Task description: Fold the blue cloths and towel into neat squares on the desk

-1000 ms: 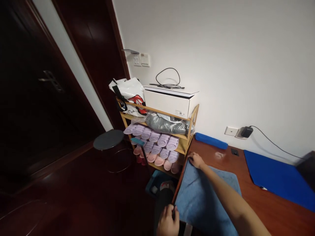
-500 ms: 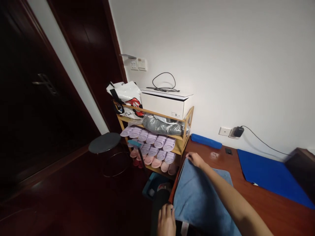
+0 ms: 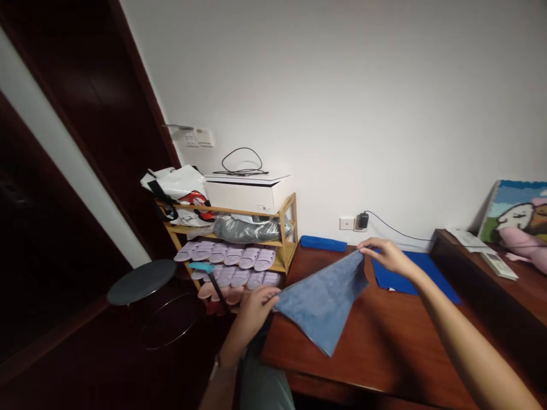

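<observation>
A blue-grey towel (image 3: pixel 327 299) hangs stretched between my two hands above a dark red wooden desk (image 3: pixel 376 347). My left hand (image 3: pixel 255 310) pinches its near left corner, off the desk's left edge. My right hand (image 3: pixel 382 255) pinches the far corner, held up over the desk near the wall. The towel's free corner droops down and touches or nearly touches the desk top.
A wooden shoe rack (image 3: pixel 239 250) with several pale slippers, a white box (image 3: pixel 245 193) and a bag stands left of the desk. A round black stool (image 3: pixel 141 282) is farther left. A blue mat (image 3: pixel 412 273) and blue roll (image 3: pixel 323 244) lie by the wall; a charger (image 3: pixel 363 219) is plugged in.
The towel lay flat on the desk with my hands on its left corners; now both hands have lifted it, the right hand swinging rightward. My view turned right, showing more of the desk.
</observation>
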{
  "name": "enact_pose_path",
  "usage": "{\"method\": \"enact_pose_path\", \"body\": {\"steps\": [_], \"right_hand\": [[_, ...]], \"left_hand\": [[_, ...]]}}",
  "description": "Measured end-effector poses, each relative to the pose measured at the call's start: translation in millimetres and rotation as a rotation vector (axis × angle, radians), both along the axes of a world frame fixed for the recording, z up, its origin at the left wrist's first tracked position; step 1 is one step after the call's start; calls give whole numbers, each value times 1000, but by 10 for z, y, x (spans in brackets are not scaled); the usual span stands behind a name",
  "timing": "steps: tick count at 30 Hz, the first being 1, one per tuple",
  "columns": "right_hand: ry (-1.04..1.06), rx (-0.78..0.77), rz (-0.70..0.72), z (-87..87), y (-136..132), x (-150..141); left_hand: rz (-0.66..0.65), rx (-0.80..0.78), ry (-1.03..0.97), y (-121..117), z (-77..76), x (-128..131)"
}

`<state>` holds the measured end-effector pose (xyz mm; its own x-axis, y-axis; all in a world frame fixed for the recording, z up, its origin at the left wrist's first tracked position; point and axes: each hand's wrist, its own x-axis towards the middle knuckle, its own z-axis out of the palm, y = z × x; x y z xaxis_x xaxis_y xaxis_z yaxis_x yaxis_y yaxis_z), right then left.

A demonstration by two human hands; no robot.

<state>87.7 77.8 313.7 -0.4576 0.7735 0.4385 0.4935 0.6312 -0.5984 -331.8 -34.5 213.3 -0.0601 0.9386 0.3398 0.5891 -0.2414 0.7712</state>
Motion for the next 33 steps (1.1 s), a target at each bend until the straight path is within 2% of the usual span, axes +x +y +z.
{"method": "enact_pose_path", "body": {"steps": [2,4,7,10,12,14,17,19,21,23,26,29,31,33], "right_hand": [[76,-25,-61,176,-221,269],[132,-49,-106,286,-422,482],[199,-83,-149,378,-696,705],[258,-134,-166,433,-946,840],[295,-178,-170,451,-1094,900],[330,-216,-183,444,-1216,946],[373,-244,-230,371,-1306,1000],[404,-252,-266,262,-1256,1025],[450,-257,-293,92,-1069,1037],[494,-270,-298,-130,-738,1023],[435,-267,-374,-511,-107,904],[227,-211,-606,-917,329,636],[156,-189,-691,-1235,360,404],[115,-185,-711,-1616,188,178]], "left_hand": [[-84,-18,29,96,491,57],[-167,-55,57,158,914,121],[-300,-106,46,217,1378,201],[-347,-112,-52,247,1623,251],[-328,-81,-139,243,1678,275],[-305,-44,-212,223,1670,298],[-289,-16,-272,227,1591,337],[-300,-20,-265,319,1502,368],[-327,-39,-238,523,1364,406],[-366,-63,-212,825,1162,458],[-345,-89,-115,1325,751,572],[-193,-52,-22,1616,270,750],[-103,-5,1,1595,-74,915],[-58,30,29,1410,-444,1116]]}}
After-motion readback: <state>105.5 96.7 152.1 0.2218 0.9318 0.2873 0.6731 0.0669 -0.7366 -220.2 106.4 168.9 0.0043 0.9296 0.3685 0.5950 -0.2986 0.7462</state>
